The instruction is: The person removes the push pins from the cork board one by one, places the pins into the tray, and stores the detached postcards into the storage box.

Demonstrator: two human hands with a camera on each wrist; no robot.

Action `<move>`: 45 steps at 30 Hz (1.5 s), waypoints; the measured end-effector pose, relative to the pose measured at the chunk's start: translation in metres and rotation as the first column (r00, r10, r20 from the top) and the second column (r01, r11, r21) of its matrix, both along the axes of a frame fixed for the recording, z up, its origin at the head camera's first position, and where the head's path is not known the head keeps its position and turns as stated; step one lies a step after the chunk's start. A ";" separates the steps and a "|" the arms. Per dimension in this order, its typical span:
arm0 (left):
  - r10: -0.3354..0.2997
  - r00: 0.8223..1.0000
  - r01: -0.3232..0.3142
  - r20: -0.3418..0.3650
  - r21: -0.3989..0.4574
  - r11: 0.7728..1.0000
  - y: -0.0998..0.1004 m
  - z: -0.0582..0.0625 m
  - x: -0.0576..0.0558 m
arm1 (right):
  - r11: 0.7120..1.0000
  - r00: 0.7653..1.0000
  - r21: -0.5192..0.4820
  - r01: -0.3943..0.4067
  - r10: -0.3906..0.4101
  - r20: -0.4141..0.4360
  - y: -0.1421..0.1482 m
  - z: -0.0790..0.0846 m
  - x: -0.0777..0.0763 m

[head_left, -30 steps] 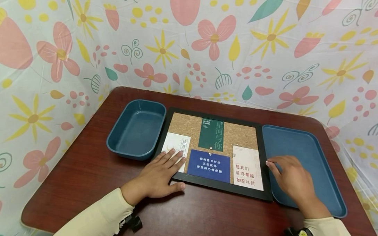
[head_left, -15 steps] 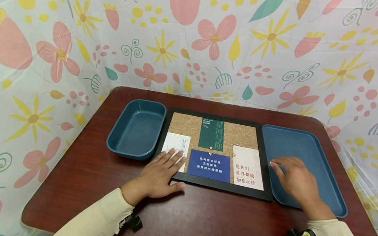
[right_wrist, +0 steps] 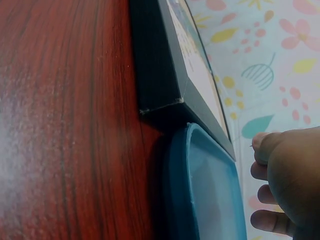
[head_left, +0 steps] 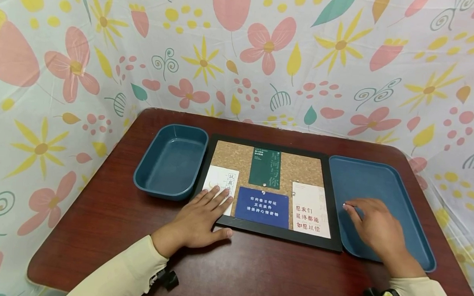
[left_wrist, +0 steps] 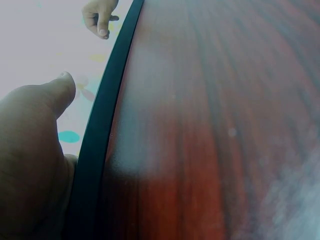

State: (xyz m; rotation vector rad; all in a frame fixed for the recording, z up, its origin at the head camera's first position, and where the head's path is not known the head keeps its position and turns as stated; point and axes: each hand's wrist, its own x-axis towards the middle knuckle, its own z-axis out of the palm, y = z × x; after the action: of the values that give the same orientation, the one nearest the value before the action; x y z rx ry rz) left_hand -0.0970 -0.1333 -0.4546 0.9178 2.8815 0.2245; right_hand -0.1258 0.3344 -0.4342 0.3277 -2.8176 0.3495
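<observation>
- The head camera looks forward and down from above the near side of the table, far enough back to take in both far corners and the flowered cloth behind.
- The left wrist camera sits low and rolled sideways, close by the left hand, looking along the near rim of the board toward the right hand.
- The right wrist camera, also sideways, skims low past the board's near right corner toward that cloth.
- Head and left wrist views share both hands; head and right wrist share the tray.
</observation>
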 end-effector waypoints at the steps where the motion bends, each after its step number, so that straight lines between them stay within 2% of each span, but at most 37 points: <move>1: 0.000 1.000 0.000 -0.002 0.002 1.000 0.000 -0.001 0.000 | 1.000 1.000 -0.001 0.002 -0.002 0.001 0.001 0.000 0.000; 11: -0.003 1.000 0.003 -0.012 0.001 1.000 0.000 -0.002 -0.001 | 1.000 1.000 -0.001 0.003 -0.003 -0.007 0.004 -0.001 0.001; 21: 0.000 1.000 0.000 -0.020 0.001 1.000 -0.001 -0.006 -0.001 | 0.999 0.999 -0.010 0.032 -0.032 0.032 0.004 0.001 0.002; 30: -0.001 1.000 0.001 -0.017 0.002 1.000 -0.001 -0.005 -0.001 | 0.999 0.998 -0.016 0.042 -0.042 0.044 0.003 0.001 0.003; 39: -0.005 1.000 0.005 -0.001 0.005 1.000 0.000 0.002 0.000 | 0.999 0.997 -0.023 0.046 -0.045 0.063 -0.001 0.003 0.002; 45: -0.001 1.000 0.001 -0.002 0.005 1.000 -0.001 -0.001 0.000 | 0.998 0.997 -0.031 0.050 -0.048 0.063 -0.007 0.003 0.001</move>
State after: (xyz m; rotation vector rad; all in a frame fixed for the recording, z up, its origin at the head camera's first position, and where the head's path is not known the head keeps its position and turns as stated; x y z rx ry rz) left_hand -0.0973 -0.1341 -0.4555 0.9202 2.8840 0.2307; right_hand -0.1244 0.3271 -0.4311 0.2444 -2.8716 0.4012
